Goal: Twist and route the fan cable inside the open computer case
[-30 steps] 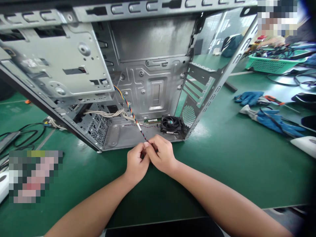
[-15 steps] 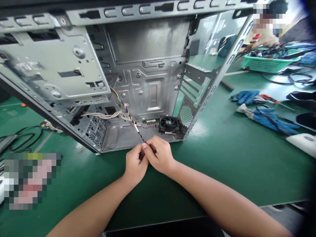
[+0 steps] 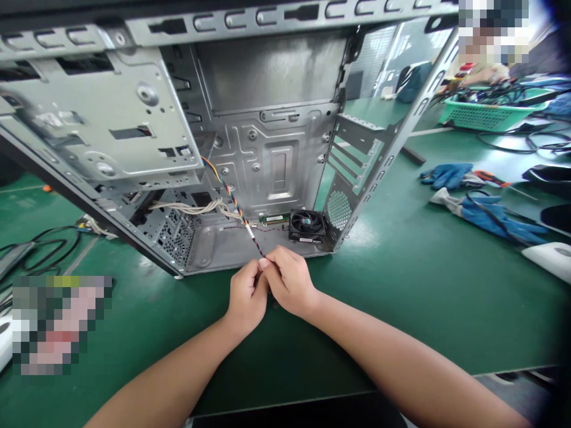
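Note:
My left hand and my right hand meet in front of an open metal computer case. Both pinch a twisted multicolour cable, which runs down out of the drive bay and has a white sleeve partway along. The cable's end is mostly hidden by my fingers, though a small dark bit shows below them. Behind my hands, on the floor of the case, sits a black cooling fan. A green memory stick lies beside it.
A bundle of beige wires hangs inside the case. On the green table, blue gloves and an orange-handled screwdriver lie to the right. Farther back stands a green basket of cables, near another person. Black cables lie at left.
My hands keep their grip on the cable, with only slight finger movement. The whole view has shifted a little to the right.

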`<state>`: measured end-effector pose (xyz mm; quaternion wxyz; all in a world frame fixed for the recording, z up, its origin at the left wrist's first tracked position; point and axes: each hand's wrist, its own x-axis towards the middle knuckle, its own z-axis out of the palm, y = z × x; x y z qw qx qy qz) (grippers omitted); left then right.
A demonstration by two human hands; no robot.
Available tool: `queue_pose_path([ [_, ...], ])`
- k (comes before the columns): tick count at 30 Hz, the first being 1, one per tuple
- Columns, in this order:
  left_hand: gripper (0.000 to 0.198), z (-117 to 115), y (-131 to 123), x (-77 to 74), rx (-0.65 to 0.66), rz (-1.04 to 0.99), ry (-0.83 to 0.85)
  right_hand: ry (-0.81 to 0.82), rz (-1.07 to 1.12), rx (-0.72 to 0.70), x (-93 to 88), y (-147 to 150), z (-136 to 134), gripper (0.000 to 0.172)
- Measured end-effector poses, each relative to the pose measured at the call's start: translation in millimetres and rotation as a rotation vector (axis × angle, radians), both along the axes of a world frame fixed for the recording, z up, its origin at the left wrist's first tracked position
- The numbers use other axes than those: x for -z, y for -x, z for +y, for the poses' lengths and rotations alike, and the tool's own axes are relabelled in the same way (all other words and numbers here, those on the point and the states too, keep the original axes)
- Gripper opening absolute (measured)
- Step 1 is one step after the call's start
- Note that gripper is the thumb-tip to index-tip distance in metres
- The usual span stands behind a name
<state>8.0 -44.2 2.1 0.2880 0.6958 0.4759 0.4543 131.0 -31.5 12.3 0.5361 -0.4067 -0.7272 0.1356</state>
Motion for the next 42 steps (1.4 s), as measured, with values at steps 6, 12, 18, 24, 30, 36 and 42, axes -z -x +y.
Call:
queue_pose_path([
  [6, 0.026, -0.1, 0.5, 2.8, -0.013, -0.022, 0.008, -0.011, 0.013, -0.005, -0.6, -0.3, 0.2, 0.018],
  [12, 0.022, 0.6, 2.2, 6.0, -0.032, 0.002, -0.015, -0.034, 0.029, 0.044, 0.3, -0.4, 1.5, 0.016],
  [18, 0.023, 0.2, 0.4, 3.6, -0.012, -0.032, -0.011, 0.003, 0.022, 0.042, -2.7, 2.1, 1.1, 0.022],
  [24, 0.024, -0.2, 1.7, 3.7, -0.037, -0.031, -0.004, -0.006, 0.012, 0.015, -2.6, 5.4, 2.6, 0.023],
  [30, 0.026, 1.3, 1.9, 3.0, -0.06, 0.008, -0.003, -0.027, 0.035, 0.033, -1.1, 4.8, 6.0, 0.022],
  [36, 0.022, 1.4, 1.5, 3.7, -0.061, 0.003, -0.01, -0.042, 0.065, 0.068, -0.8, 4.4, 7.3, 0.02],
  [42, 0.023, -0.3, 0.7, 2.0, -0.029, -0.048, 0.022, -0.016, 0.064, 0.039, -2.2, 5.3, 5.6, 0.025],
])
